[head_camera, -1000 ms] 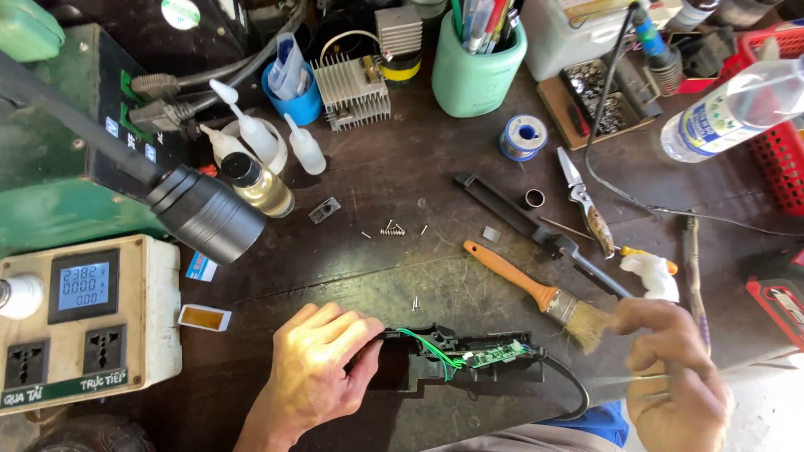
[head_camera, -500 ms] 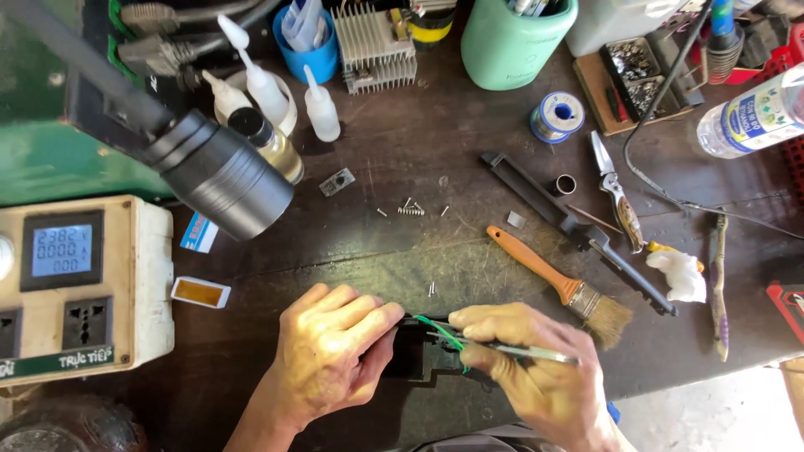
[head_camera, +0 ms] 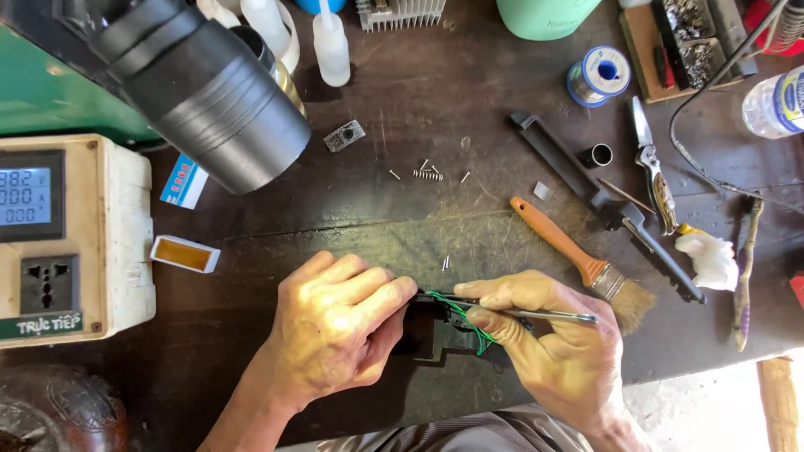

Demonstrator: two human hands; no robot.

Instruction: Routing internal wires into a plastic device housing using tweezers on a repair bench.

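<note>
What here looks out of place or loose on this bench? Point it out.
Small screws and a spring lie scattered loose on the dark bench, in no tray, apart from the black device the left hand steadies while the right hand probes with tweezers.

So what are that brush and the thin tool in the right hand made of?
The brush looks like a glossy orange handle, painted wood or plastic, with a shiny metal band and pale tan bristles. The thin tool in the right hand seems bare steel: slim, grey and glinting. Its tip is hidden among the green wires.
</note>
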